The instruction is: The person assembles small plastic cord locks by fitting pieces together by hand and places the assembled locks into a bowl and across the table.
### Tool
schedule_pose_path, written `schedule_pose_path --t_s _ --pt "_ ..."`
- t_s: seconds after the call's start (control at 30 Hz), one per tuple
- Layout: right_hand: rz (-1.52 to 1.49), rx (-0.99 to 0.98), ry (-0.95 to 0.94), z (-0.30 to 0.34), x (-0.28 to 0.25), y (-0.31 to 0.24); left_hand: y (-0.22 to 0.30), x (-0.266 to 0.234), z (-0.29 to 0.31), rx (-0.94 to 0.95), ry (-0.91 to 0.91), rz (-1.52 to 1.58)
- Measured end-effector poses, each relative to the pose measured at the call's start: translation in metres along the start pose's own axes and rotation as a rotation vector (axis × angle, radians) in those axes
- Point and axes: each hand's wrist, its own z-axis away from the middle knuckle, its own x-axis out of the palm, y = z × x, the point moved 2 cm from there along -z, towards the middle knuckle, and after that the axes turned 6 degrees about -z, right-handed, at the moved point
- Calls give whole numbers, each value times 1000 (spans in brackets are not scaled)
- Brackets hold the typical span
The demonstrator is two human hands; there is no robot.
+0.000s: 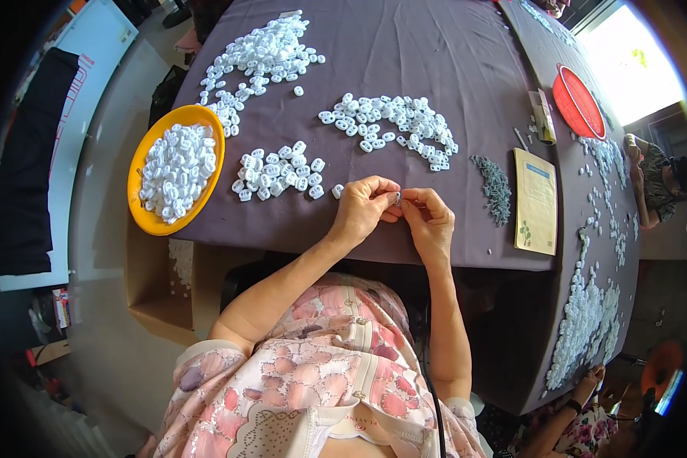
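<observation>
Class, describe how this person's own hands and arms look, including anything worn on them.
The left hand and right hand wear no gloves; both forearms are bare. The pink patterned sleeves are short, the left one edged with a pale cuff.

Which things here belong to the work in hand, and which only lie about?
Likely part of the work:
small piece between the left hand and right hand
loose white pieces
yellow bowl
grey-green parts

Probably just lying about:
tan pouch
black cloth
</observation>
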Motion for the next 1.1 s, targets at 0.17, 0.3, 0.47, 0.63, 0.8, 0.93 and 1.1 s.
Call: schedule_pose_path --t_s 0.17,0.3,0.47,0.63,0.8,0.93,1.1 --pt "45 -33 3 1 1 3 2 1 1 2 14 -25" --pt "75 -41 22 0 1 3 2 2 0 9 13 -46" --pt "34 -10 44 0 0 9 1 4 2 26 12 -71" --pt "106 53 -33 -8 -2 2 3 3 0 30 6 -109" --pt "64 75 -24 -9 -2 3 -1 0 0 28 4 -15" --pt "95 12 -36 -13 -1 4 1 -3 0 1 -7 94" --pt "167 16 -91 -21 2 -4 5 -5 -1 -31 -19 15"
